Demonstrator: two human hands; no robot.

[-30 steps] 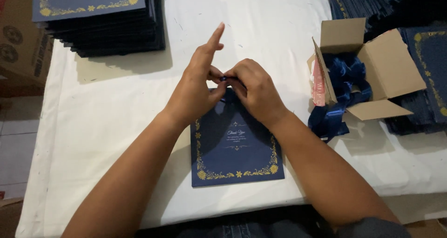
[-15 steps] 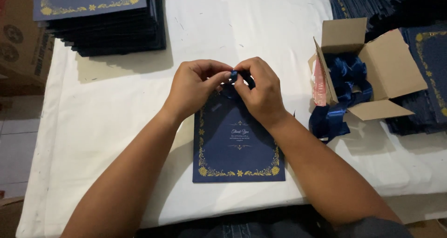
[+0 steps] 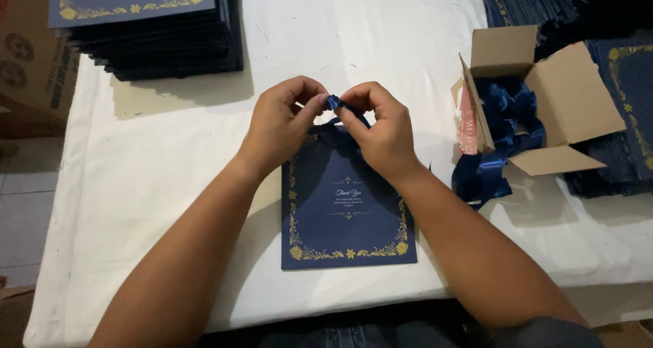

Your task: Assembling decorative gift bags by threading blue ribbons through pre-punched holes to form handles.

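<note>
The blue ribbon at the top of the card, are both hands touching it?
Touching. The head view shows the left hand and right hand pinching the small blue ribbon between their fingertips, above the navy card.

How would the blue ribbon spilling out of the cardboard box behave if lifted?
The blue ribbon would probably hang limp, since it droops in loose loops over the cardboard box edge. Its sheen suggests it is slippery. It looks thin, so likely very light.
</note>
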